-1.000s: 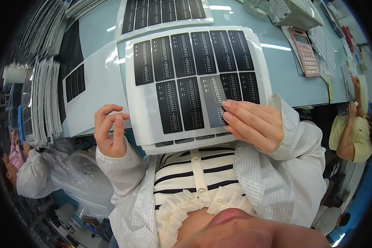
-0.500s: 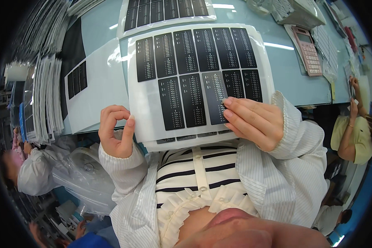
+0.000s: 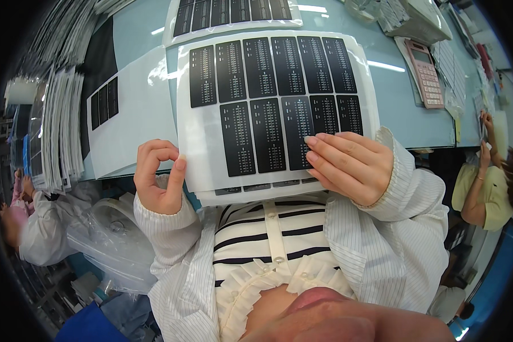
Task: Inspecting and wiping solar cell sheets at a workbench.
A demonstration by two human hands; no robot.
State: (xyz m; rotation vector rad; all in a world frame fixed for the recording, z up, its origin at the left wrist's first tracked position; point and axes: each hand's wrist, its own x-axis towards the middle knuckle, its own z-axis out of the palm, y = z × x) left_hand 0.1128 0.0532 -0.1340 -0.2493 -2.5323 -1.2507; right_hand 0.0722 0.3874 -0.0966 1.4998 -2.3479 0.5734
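Note:
In front of me lies a white backing sheet (image 3: pixel 202 165) with two rows of black rectangular labels (image 3: pixel 229 71) printed with fine pale marks. The lower row's left end is bare white. My right hand (image 3: pixel 353 165) has its fingers together over the right edge of one lower-row black label (image 3: pixel 297 128) and pinches it there; the thumb is mostly hidden. That label looks nearly flat, in line with its neighbours. My left hand (image 3: pixel 159 176) is curled, with thumb and fingertips close together at the sheet's left edge. Under the front edge, another labelled sheet peeks out.
Behind lies another label sheet (image 3: pixel 233 31). To the left is a white sheet (image 3: pixel 137 108) with three black labels, beside upright stacks of sheets (image 3: pixel 62 131). A pink calculator (image 3: pixel 424 74) rests at right. Clear plastic bags (image 3: pixel 111 245) hang at lower left. Other people work on both sides.
The label under my right hand looked paler and tilted before; now it is darker and lies flatter. My right hand has barely shifted. My left hand stays at the sheet's edge.

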